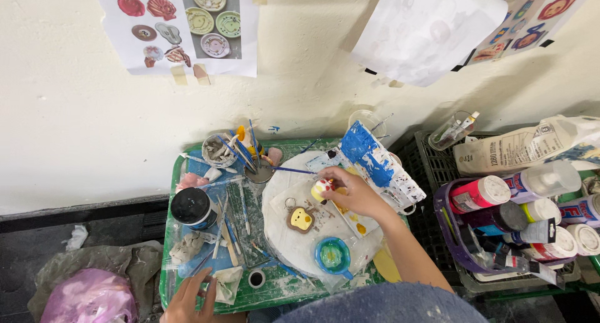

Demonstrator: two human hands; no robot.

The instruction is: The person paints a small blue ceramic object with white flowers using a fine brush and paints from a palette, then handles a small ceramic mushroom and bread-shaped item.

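Right hand reached over the green table, fingers pinched on a thin blue brush pointing left and touching a small yellow-white figure at the far side of the round white board; a yellow keychain lay just near of it, a blue dish nearer still. Left hand rested at the near left table edge, fingers narrow over tools, grip unclear; black jar sat left, paint bottles in a crate right.
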